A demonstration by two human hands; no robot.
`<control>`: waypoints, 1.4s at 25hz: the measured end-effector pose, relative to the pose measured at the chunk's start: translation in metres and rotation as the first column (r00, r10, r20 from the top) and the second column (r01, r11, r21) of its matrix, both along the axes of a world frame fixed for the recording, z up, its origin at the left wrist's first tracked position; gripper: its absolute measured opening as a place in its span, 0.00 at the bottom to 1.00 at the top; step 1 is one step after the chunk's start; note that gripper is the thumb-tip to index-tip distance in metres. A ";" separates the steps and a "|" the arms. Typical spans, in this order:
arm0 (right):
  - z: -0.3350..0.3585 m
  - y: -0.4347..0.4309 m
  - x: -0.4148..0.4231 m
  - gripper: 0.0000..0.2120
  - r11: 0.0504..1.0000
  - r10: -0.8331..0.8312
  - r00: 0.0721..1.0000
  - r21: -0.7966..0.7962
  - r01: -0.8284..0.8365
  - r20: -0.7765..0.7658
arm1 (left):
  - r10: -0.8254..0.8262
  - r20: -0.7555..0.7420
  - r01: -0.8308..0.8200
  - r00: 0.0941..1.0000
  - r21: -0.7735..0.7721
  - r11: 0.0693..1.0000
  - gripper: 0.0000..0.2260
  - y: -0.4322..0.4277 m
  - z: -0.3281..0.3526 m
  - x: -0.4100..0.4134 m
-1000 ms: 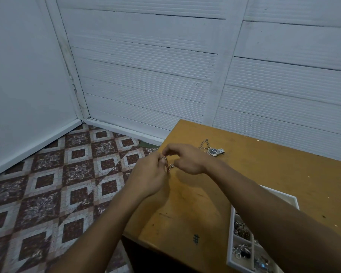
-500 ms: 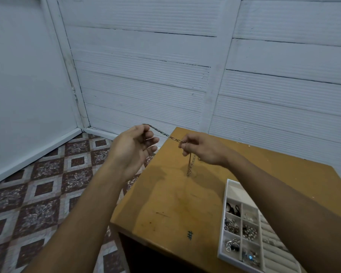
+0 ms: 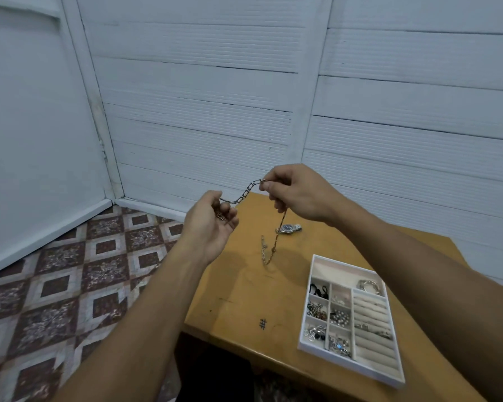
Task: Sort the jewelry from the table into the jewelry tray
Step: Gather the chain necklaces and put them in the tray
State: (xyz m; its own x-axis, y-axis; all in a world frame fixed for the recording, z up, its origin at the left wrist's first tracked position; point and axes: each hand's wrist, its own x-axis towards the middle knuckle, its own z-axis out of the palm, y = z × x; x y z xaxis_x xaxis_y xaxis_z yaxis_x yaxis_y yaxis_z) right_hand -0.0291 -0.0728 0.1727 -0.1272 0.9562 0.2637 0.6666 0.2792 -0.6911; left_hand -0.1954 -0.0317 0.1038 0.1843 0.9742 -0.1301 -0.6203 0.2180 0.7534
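Observation:
A metal link chain (image 3: 246, 192) stretches in the air between both hands above the table's far left corner. My left hand (image 3: 211, 224) holds one end, palm up with fingers curled round it. My right hand (image 3: 298, 195) pinches the chain higher up, and its long tail (image 3: 273, 245) hangs down to just above the tabletop. The white jewelry tray (image 3: 308, 348) sits at the near right of the wooden table (image 3: 244, 300); its small compartments hold several pieces. A wristwatch (image 3: 289, 228) lies on the table under my right hand.
The table stands in a corner of white panelled walls. Patterned floor tiles (image 3: 70, 285) lie to the left beyond the table's edge. A small hash mark (image 3: 262, 324) is drawn near the front edge. Silver bangles (image 3: 368, 285) rest in the tray's top right section.
Both hands rose from the tabletop with the chain and pulled it out between them. The right hand now sits higher than the left, and the tail hangs longer.

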 end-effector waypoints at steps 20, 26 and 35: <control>-0.089 -0.073 0.021 0.09 0.982 -0.147 0.973 -0.147 0.121 -0.176 | -0.210 0.270 0.228 0.940 -0.036 0.973 0.15 0.014 0.030 0.054; -0.095 -0.076 0.035 0.07 0.953 -0.099 0.991 -0.295 0.068 -0.093 | -0.183 0.228 0.187 0.956 0.005 0.982 0.14 0.035 0.035 0.043; -0.018 -0.037 0.013 0.10 0.990 -0.069 0.977 -0.103 0.092 0.202 | -0.302 -0.196 0.317 0.933 0.044 0.948 0.15 0.020 -0.007 0.042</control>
State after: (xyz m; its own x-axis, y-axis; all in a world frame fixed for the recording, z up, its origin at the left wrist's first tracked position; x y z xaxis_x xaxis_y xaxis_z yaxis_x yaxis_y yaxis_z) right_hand -0.0164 -0.1098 0.1545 -0.0874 0.9874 0.1322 0.8101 0.1477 -0.5674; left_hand -0.1538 -0.0118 0.0971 0.4578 0.8809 -0.1205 -0.3796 0.3162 0.8694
